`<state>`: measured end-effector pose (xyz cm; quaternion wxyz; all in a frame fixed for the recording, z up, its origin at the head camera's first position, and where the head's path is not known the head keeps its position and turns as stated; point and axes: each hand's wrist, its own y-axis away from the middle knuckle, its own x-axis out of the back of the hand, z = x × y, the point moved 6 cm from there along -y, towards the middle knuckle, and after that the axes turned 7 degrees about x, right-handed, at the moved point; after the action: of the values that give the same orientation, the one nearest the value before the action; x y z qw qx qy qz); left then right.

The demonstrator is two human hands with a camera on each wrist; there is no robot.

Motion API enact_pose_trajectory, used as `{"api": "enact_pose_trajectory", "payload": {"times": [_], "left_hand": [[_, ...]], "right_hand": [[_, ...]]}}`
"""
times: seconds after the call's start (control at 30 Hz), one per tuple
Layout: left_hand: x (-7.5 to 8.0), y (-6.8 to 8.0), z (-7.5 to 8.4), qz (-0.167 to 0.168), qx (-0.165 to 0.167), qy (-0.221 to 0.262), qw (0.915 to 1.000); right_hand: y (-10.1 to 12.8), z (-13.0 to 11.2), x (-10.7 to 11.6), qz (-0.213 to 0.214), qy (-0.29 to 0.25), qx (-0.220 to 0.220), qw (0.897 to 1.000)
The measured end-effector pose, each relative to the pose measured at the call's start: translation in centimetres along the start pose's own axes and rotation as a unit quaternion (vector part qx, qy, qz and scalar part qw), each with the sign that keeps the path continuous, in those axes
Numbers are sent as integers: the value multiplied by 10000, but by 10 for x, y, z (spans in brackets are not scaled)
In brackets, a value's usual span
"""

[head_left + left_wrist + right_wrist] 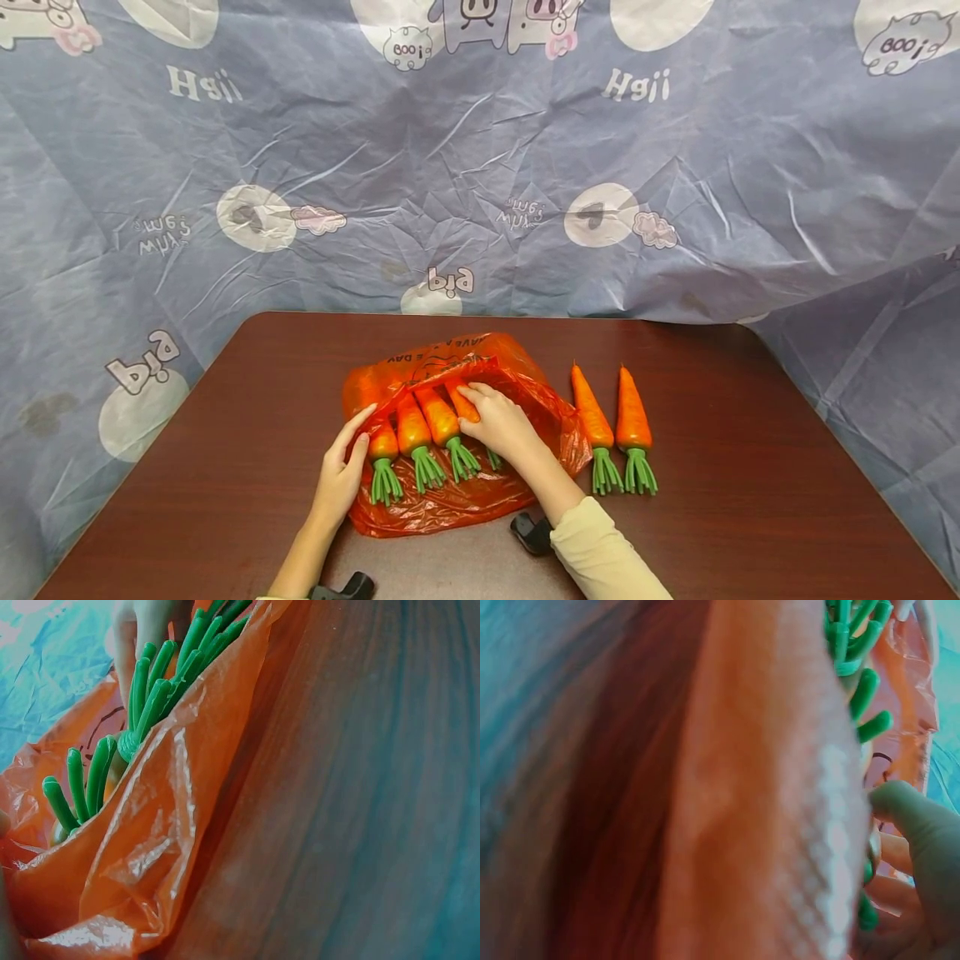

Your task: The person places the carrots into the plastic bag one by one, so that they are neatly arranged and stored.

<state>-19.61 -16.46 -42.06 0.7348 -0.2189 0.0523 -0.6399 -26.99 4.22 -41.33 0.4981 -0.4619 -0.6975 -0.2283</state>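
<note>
An orange-red plastic bag (442, 521) lies with its mouth spread toward me, black print on its upper side. Inside its mouth, three carrots (414, 423) with green stem tufts lie side by side. My right hand (501, 421) reaches into the mouth and grips another carrot (462, 403) to their right, covering much of it. At the left edge of the mouth, my left hand (341, 473) holds the bag's plastic between thumb and fingers, close to the leftmost carrot (383, 443). Green stems (154, 697) stand up behind the bag's edge in the left wrist view.
Two more carrots (592, 412) (634, 415) lie on the brown table (750, 467) right of the bag, tufts toward me. A printed blue-grey cloth (420, 150) hangs behind the table. Black camera mounts (531, 533) sit at both wrists.
</note>
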Motion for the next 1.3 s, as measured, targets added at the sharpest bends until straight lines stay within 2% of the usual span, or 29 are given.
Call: {"api": "enact_pose_trajectory", "payload": {"times": [0.27, 0.57, 0.8, 1.27, 1.3], "left_hand": [[0, 0, 1, 4, 8, -3, 10000], [0, 1, 0, 2, 77, -13, 10000], [0, 1, -1, 17, 112, -38, 9999], [0, 0, 1, 10, -101, 39, 9999], [1, 0, -3, 18, -81, 43, 10000]], "right_hand": [[-1, 3, -7, 20, -198, -154, 9997], [3, 5, -15, -272, -410, -252, 9985], [7, 3, -10, 9, -479, -252, 9985], [23, -4, 2, 502, -464, -300, 9972], [25, -4, 4, 563, -442, -306, 9970]]}}
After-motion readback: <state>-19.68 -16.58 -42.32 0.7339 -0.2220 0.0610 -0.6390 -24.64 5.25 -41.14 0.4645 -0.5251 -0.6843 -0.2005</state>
